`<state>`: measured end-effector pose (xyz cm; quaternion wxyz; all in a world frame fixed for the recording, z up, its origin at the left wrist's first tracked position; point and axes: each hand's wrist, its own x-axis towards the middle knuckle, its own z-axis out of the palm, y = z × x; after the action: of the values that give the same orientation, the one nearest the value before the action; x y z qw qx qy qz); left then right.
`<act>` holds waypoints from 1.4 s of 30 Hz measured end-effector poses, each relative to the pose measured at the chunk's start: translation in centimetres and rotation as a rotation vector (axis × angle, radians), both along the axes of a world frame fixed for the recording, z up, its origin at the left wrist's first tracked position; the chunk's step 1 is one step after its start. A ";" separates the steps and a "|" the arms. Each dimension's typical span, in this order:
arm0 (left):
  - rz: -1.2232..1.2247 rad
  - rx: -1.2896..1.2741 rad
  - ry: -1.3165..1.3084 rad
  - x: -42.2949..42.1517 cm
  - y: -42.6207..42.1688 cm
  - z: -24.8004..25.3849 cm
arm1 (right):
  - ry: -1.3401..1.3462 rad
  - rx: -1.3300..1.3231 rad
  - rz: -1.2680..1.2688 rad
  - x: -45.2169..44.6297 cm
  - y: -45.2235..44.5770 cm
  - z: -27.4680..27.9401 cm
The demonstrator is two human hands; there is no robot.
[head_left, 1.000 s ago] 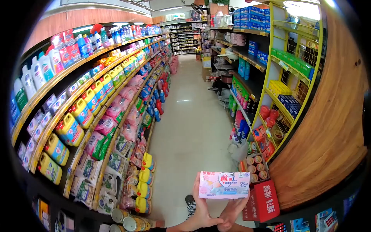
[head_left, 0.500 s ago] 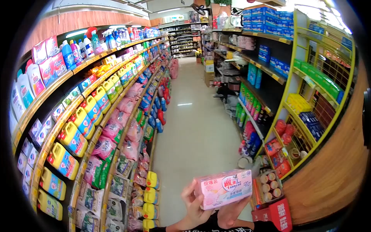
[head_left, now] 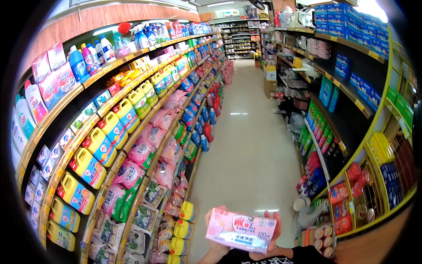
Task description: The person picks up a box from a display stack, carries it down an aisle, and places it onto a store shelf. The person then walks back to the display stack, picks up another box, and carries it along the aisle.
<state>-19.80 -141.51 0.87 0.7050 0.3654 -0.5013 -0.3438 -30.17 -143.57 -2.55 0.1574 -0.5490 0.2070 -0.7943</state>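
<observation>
A pink box [head_left: 241, 229] with printed lettering is held up at the bottom centre, its front face toward the camera and slightly tilted. My left hand [head_left: 214, 240] grips its left end, mostly hidden behind it. My right hand [head_left: 273, 229] holds the right end, with fingers showing above and beside the box and the palm partly below it. Black clothing with white print [head_left: 268, 259] shows under the box.
Long shelves [head_left: 132, 143] of yellow jugs, bottles and pink bags line the left. Several yellow jugs [head_left: 180, 229] stand low beside the aisle floor [head_left: 237, 154]. Dark shelves [head_left: 347, 127] and a yellow wire rack [head_left: 373, 149] are on the right, with a tray of round tubs [head_left: 323, 240] below.
The view has turned, so the shelves shift in the frame. The pink box tilts differently and sits lower. My hands, earlier close together below it, now hold its two ends.
</observation>
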 end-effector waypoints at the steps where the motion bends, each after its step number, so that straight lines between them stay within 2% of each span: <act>1: -0.008 -0.037 -0.046 -0.7 -1.9 -0.1 | 0.011 0.078 -0.011 -0.5 -1.3 -0.4; 4: 0.012 -0.172 -0.284 -2.8 -7.6 0.0 | 0.008 0.131 -0.027 -3.0 -6.3 0.9; 5: 0.030 -0.207 -0.385 -3.4 -9.4 0.2 | -0.248 0.075 0.211 -4.1 -8.3 2.0; 8: 0.090 -0.323 -0.616 -5.7 -14.8 0.4 | 0.039 0.190 0.199 -9.5 -13.7 3.7; 10: 0.119 -0.510 -0.514 -8.6 -19.1 -0.3 | -0.055 0.013 0.152 -10.6 -17.9 5.3; 11: 0.151 -0.696 -0.414 -9.7 -21.2 -0.5 | -0.084 -0.029 0.107 -11.0 -19.7 5.4; 12: 0.155 -0.709 -0.416 -10.3 -22.9 -0.5 | -0.054 -0.062 0.108 -11.6 -21.4 4.7; 14: 0.126 -0.597 -0.369 -11.2 -24.9 -1.2 | -0.060 -0.043 0.154 -12.6 -24.1 3.8; 17: 0.108 -0.502 -0.330 -12.5 -28.1 -1.1 | 0.000 -0.007 0.358 -15.0 -26.8 4.6; 20: 0.102 -0.449 -0.303 -14.0 -30.8 -0.8 | -0.030 0.181 0.409 -16.3 -29.2 3.0; 22: 0.092 -0.410 -0.272 -14.5 -32.2 -0.7 | 0.070 0.162 0.251 -16.4 -31.2 1.8; 23: 0.085 -0.389 -0.259 -14.5 -33.0 -0.7 | 0.071 0.172 0.249 -17.2 -32.1 1.5; 25: 0.063 -0.356 -0.228 -14.4 -34.9 -0.6 | 0.412 0.132 0.142 -18.2 -34.2 3.3; 26: 0.052 -0.352 -0.212 -14.2 -36.2 -0.5 | 0.412 0.138 0.134 -17.8 -35.6 3.3; 28: 0.035 -0.333 -0.181 -13.9 -38.5 -0.8 | 0.329 -0.040 0.103 -16.9 -38.4 3.0; 32: -0.004 -0.324 -0.093 -12.9 -44.3 -1.1 | 0.284 0.035 0.057 -14.8 -43.5 4.9; 35: -0.022 -0.320 -0.037 -11.0 -48.6 -0.2 | 0.045 0.203 0.410 -12.1 -47.5 5.9; 36: -0.021 -0.322 -0.018 -10.3 -50.0 0.3 | 0.045 0.206 0.409 -11.5 -48.9 6.1; 38: -0.006 -0.322 0.008 -8.9 -52.7 1.0 | 0.303 0.099 0.165 -10.7 -52.7 6.4; 40: 0.023 -0.317 0.030 -7.2 -55.5 1.6 | 0.241 0.065 0.244 -8.5 -55.9 6.3; 42: 0.061 -0.300 0.048 -5.7 -58.2 1.8 | 0.259 0.177 0.278 -6.5 -58.3 5.3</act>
<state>-25.46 -199.71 2.64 0.7734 0.2627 -0.5188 -0.2523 -36.64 -201.86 2.75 0.2851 -0.6539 0.2167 -0.6664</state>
